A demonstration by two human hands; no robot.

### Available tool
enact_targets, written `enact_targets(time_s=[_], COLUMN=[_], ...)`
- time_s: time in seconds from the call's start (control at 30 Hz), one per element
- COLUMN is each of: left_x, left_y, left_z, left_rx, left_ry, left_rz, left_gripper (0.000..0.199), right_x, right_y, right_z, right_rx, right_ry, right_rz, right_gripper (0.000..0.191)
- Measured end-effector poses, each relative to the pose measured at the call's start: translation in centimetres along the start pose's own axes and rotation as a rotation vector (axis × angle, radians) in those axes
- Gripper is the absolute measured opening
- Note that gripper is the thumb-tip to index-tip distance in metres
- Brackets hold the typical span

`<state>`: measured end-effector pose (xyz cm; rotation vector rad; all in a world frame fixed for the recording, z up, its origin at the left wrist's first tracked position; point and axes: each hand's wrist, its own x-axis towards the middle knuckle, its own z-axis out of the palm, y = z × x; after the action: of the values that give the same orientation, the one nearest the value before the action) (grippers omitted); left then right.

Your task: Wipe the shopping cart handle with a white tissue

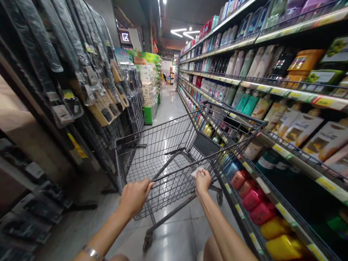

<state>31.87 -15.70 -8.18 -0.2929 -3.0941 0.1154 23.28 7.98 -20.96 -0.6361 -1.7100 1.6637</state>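
**Reader:** Where are the hands, and what do they have hold of?

**Describer:** Both bare arms reach forward from the near edge of the view. The left hand [134, 195] is curled around the near end of a grey wire shopping cart [171, 155], fingers closed over its handle bar. The right hand [203, 180] is closed on the same bar further right, and it also pinches a small white slip of paper [197, 172] against the bar. A thin metal bracelet [93, 254] sits on the left wrist.

**Reader:** And where does the cart stand?

**Describer:** It stands in the middle of a shop aisle on a pale, glossy tiled floor [175, 245], tilted in the view, its basket pointing away toward the far end. The basket looks empty of goods.

**Reader:** What lines the aisle?

**Describer:** On the right, long shelves [300, 95] run from near to far, packed with bottles and pouches. Low and near sit red refill packs [255, 202] and yellow refill packs [282, 247]. On the left, racks hold dark packaged items hanging in rows [63, 33], just beside the cart. At the far end stands a green display stand [150, 79], and strip lights [183, 32] glow on the dark ceiling.
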Motion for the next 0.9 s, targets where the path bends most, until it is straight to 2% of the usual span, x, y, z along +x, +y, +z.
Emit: enact_targets(time_s=[0.17, 0.27, 0.4, 0.57, 0.67, 0.8, 0.9], left_x=[2.3, 3.8, 5.7, 7.8, 8.8, 10.1, 11.2], left_y=[-0.3, -0.4, -0.3, 0.0, 0.2, 1.0, 1.8], left_z=[0.8, 1.4, 2.1, 3.2, 3.6, 3.9, 4.0], left_rx=[-0.029, -0.017, 0.005, 0.016, 0.031, 0.055, 0.028], left_ry=[0.058, 0.080, 0.124, 0.245, 0.309, 0.386, 0.377], left_rz=[-0.022, -0.031, -0.037, -0.038, -0.028, -0.021, -0.011], left_gripper=[0.043, 0.043, 0.041, 0.038, 0.037, 0.036, 0.035], right_x=[1.5, 1.5, 0.0, -2.5, -3.5, -4.9, -6.0], right_y=[0.3, 0.8, 1.9, 2.8, 2.7, 2.1, 1.9], right_z=[1.8, 3.1, 5.2, 7.4, 8.2, 8.6, 8.9], right_rx=[0.025, 0.031, 0.038, 0.056, 0.057, 0.047, 0.034], right_ry=[0.002, -0.017, -0.056, -0.106, -0.162, -0.300, -0.332], right_rz=[0.033, 0.038, 0.051, 0.021, -0.011, -0.019, 0.018], right_gripper=[0.021, 0.020, 0.021, 0.016, 0.010, 0.007, 0.007])
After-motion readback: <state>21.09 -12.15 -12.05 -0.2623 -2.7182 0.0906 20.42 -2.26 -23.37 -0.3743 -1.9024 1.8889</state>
